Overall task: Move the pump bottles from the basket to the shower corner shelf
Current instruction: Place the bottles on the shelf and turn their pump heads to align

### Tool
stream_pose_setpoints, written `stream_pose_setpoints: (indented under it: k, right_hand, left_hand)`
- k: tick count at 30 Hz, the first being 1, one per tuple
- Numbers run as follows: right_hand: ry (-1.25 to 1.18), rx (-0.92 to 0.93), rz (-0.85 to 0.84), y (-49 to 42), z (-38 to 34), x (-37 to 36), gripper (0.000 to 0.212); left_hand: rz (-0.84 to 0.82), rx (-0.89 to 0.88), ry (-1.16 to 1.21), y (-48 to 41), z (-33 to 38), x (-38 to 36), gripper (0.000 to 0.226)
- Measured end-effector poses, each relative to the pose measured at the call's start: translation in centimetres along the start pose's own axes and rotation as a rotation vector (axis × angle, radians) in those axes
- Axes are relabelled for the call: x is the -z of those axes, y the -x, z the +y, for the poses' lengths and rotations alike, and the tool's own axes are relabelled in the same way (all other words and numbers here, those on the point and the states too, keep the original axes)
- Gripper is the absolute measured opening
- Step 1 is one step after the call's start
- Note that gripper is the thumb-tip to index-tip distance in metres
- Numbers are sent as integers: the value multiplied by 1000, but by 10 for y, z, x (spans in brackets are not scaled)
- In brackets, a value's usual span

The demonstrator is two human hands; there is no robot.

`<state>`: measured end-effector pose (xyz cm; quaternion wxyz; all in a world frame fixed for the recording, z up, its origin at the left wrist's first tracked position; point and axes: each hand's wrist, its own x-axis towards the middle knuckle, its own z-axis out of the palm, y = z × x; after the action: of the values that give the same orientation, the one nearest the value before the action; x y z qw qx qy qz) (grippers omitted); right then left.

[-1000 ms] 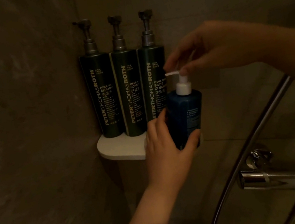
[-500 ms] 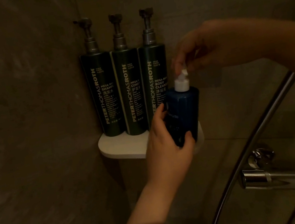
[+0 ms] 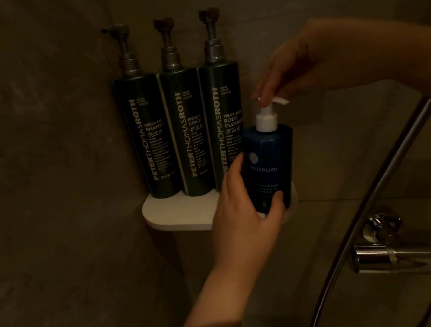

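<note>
A short blue pump bottle (image 3: 269,165) with a white pump stands at the right end of the white corner shelf (image 3: 177,212). My left hand (image 3: 243,215) wraps its lower body from the left and front. My right hand (image 3: 303,63) comes from the right, its fingertips pinching the white pump head, whose nozzle points right. Three tall dark green pump bottles stand in a row at the back of the shelf: shampoo (image 3: 144,138), conditioner (image 3: 189,130) and body cleanser (image 3: 225,116). No basket is in view.
The shelf sits in a corner of dark stone-like shower walls. A chrome shower mixer (image 3: 412,256) and a slanted chrome hose (image 3: 376,179) are at the lower right. The light is dim.
The white pump nozzle has swung from pointing left to pointing right under my right fingers. My left hand has stayed on the blue bottle, which now shows its label to the front.
</note>
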<state>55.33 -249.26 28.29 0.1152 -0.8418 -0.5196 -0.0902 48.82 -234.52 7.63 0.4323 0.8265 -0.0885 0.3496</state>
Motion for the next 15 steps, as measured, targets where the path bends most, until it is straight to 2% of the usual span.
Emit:
stream_pose_setpoints:
  k: [6, 9, 15]
  right_hand:
    - [-27, -5, 0, 2, 2, 0, 31]
    - [-18, -1, -20, 2, -2, 0, 23]
    - [20, -22, -47, 2, -7, -1, 28]
  left_hand:
    - [25, 5, -53, -1, 0, -3, 81]
    - [74, -2, -90, 1, 3, -5, 83]
    - [130, 11, -119, 3, 8, -9, 85]
